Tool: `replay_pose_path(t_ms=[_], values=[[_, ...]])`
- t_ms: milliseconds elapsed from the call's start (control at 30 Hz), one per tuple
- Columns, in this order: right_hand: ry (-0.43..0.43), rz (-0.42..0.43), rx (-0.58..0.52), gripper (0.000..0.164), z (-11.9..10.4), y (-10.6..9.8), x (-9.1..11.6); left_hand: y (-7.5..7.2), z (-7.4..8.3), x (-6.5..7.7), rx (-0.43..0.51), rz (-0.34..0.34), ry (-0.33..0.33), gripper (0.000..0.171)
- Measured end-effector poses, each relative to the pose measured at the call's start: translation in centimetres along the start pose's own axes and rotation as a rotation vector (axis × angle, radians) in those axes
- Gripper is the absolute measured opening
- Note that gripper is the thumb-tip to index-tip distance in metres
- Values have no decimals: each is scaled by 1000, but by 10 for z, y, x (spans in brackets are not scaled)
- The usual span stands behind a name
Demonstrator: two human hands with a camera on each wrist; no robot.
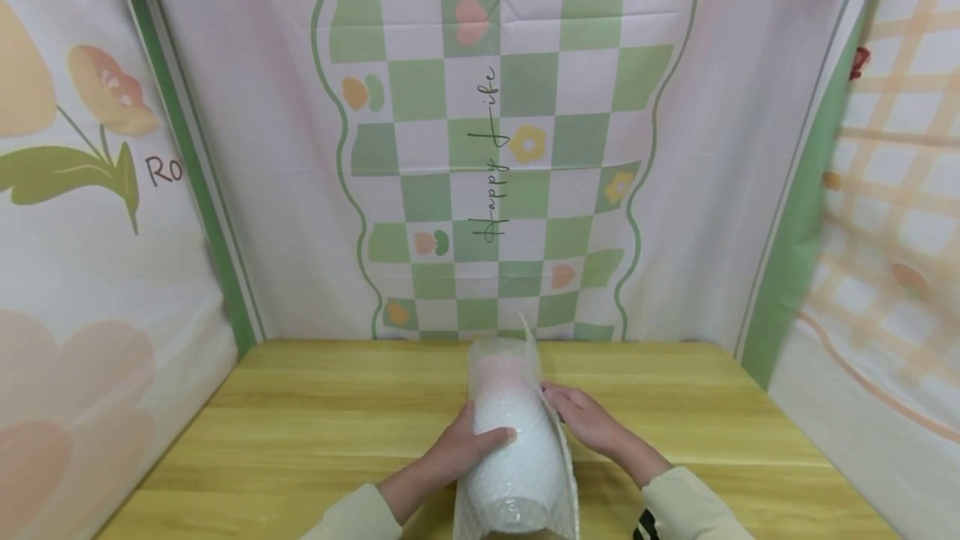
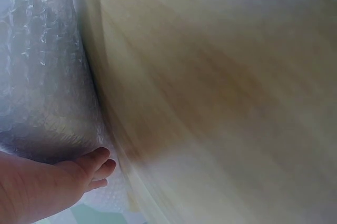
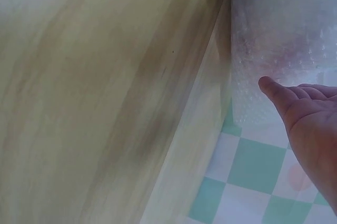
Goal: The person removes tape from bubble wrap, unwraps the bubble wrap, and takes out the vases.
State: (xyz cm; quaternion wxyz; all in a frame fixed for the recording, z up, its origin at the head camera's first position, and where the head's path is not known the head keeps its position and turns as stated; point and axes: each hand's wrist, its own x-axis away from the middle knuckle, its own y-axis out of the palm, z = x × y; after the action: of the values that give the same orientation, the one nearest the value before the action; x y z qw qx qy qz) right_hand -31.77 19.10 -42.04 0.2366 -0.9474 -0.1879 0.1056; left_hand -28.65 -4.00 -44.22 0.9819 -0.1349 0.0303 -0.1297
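A bulky, rounded white object with a pinkish far end, swathed in bubble wrap [image 1: 517,473], lies lengthwise on the wooden table; the wrap hides what kind of thing it is. My left hand [image 1: 459,447] holds it from the left, thumb across the top. In the left wrist view, the fingertips [image 2: 102,155] rest against the bubble wrap [image 2: 42,66]. On the other side, my right hand [image 1: 585,419] touches a loose raised edge of the wrap with its fingertips. The right wrist view shows that hand [image 3: 310,119] with fairly straight fingers against the bubble wrap [image 3: 279,29].
The wooden table [image 1: 337,407] reaches back to a hanging cloth [image 1: 420,148] with a green and white check. Printed cloths also hang at the left [image 1: 75,273] and right [image 1: 885,273]. Something black and white [image 1: 645,525] shows beside the right sleeve.
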Motion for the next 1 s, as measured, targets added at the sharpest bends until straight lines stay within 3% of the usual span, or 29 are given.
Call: replay_pose_path(t_ms=[267, 533, 767, 1000], values=[[22, 40, 57, 53, -2, 0, -2, 0, 0, -1, -7, 8, -14, 86], [24, 22, 43, 52, -7, -1, -3, 0, -1, 0, -4, 3, -20, 86], [43, 63, 59, 50, -7, -2, -7, 0, 0, 0, 9, 2, -16, 86], [11, 84, 82, 49, -7, -7, -14, 0, 0, 0, -6, 14, -11, 87]])
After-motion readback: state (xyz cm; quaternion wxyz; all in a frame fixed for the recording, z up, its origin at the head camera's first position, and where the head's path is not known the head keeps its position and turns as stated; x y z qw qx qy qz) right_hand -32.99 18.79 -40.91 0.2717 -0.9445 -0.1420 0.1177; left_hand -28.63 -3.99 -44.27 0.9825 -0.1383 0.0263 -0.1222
